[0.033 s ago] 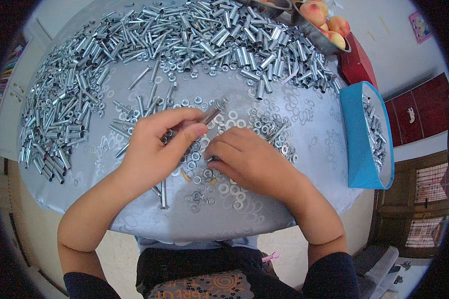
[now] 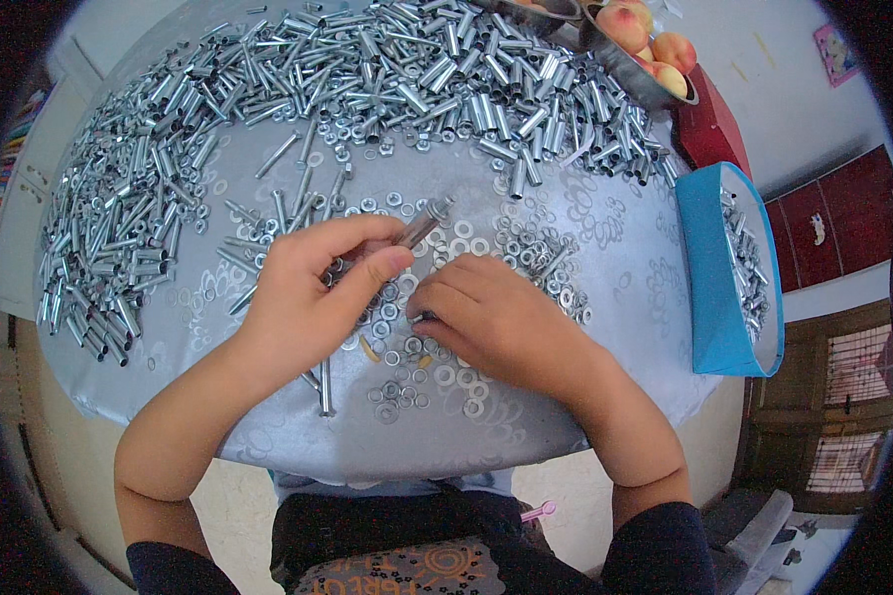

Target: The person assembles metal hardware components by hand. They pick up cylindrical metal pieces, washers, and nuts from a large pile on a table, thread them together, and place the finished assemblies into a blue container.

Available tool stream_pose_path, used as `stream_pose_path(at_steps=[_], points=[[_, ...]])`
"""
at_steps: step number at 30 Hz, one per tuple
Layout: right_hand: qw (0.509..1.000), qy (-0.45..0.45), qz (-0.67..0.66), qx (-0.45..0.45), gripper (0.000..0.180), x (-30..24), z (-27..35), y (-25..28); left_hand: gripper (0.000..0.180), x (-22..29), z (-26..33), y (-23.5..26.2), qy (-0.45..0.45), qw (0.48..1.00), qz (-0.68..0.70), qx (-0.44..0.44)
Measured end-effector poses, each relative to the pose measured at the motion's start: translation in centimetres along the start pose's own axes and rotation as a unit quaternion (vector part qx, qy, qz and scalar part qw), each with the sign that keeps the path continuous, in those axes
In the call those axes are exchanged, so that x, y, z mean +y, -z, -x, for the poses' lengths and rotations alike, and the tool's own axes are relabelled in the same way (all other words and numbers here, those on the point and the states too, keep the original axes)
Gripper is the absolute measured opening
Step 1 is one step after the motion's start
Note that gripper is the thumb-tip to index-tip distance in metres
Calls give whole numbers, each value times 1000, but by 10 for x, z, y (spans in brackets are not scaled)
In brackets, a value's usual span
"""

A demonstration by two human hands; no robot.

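Observation:
My left hand (image 2: 303,297) grips a metal bolt with a sleeve (image 2: 422,223) between thumb and fingers, its free end pointing up and to the right. Just beside it, my right hand (image 2: 496,322) rests on the silver tablecloth (image 2: 625,288). Its fingertips are bunched together among loose washers (image 2: 437,372), and whatever lies under them is hidden. More washers (image 2: 531,253) are scattered past my right hand. A single long bolt (image 2: 324,387) lies below my left wrist.
A big heap of metal sleeves (image 2: 407,69) and bolts curves along the far and left side (image 2: 109,238) of the round table. A blue box (image 2: 724,278) with finished pieces stands at the right edge. A bowl of peaches (image 2: 645,50) sits at the far right.

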State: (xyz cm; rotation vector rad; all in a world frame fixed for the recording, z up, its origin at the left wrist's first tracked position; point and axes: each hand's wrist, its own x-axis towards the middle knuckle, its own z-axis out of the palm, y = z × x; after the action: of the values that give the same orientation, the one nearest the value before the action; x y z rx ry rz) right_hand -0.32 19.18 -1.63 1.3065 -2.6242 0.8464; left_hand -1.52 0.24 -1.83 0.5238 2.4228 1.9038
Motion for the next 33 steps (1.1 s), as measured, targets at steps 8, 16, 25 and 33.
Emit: stream_pose_path(at_steps=[8, 16, 25, 33], points=[[959, -144, -2, 244, 14, -2, 2, 33, 17, -2, 2, 0, -73, 994, -67, -38], [964, -97, 16, 248, 18, -10, -1, 32, 19, 3, 3, 2, -70, 988, -100, -94], [975, -55, -3, 216, 21, -4, 2, 32, 18, 5, 3, 3, -45, 991, -92, -88], [970, -102, -76, 210, 22, -7, 0, 31, 17, 3, 1, 3, -147, 976, -138, -77]])
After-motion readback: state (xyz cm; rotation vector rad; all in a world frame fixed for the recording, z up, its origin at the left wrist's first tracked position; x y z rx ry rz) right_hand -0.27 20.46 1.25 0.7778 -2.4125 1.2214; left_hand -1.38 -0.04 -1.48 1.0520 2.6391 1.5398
